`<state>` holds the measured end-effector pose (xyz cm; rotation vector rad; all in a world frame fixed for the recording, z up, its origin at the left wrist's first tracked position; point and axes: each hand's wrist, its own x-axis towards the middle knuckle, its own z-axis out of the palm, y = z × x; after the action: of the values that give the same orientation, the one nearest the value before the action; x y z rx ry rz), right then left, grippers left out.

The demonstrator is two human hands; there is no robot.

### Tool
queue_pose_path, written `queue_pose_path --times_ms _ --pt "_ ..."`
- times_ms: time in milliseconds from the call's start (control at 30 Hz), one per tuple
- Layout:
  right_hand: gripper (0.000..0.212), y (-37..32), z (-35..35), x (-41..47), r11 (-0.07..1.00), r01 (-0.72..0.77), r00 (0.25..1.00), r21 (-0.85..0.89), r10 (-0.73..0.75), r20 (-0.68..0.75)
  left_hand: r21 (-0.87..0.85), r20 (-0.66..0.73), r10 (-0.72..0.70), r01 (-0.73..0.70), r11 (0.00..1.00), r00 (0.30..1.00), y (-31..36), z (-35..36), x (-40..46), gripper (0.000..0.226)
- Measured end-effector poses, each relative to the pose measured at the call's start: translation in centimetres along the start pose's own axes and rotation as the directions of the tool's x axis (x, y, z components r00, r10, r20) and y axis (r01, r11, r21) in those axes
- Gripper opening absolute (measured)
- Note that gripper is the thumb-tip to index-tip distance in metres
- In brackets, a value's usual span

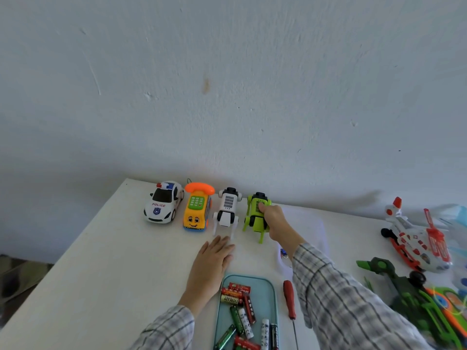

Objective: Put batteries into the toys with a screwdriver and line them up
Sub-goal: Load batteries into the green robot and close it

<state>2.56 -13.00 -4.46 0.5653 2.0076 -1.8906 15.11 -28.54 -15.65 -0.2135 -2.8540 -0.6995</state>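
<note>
Along the wall stand a white police car (163,202), a yellow bus phone with an orange handset (197,207), a white robot dog (226,210) and a green robot dog (254,216), side by side. My right hand (274,221) grips the green dog from its right side, thumb on its back. My left hand (210,266) rests flat on the white table (106,269), fingers straight, just in front of the white dog. A red-handled screwdriver (290,300) lies right of a pale blue tray (269,294) holding several batteries (240,311).
At the right edge lie a white and red toy helicopter (417,238), a dark green toy plane (404,286) and an orange and green toy (452,306). A clear plastic bag (307,226) lies behind my right forearm. The table's left edge drops to the floor.
</note>
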Motion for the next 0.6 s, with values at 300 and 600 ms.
queue_pose_path --times_ms 300,600 --pt "0.023 -0.15 -0.19 0.12 0.999 0.006 0.999 -0.050 -0.005 0.035 0.015 -0.045 0.020 -0.020 1.000 0.999 -0.19 0.30 0.20 0.053" --pt "0.019 -0.25 -0.43 0.68 0.998 0.013 1.000 -0.067 -0.013 0.004 0.043 -0.114 0.058 -0.054 0.998 0.992 -0.41 0.76 0.27 0.041"
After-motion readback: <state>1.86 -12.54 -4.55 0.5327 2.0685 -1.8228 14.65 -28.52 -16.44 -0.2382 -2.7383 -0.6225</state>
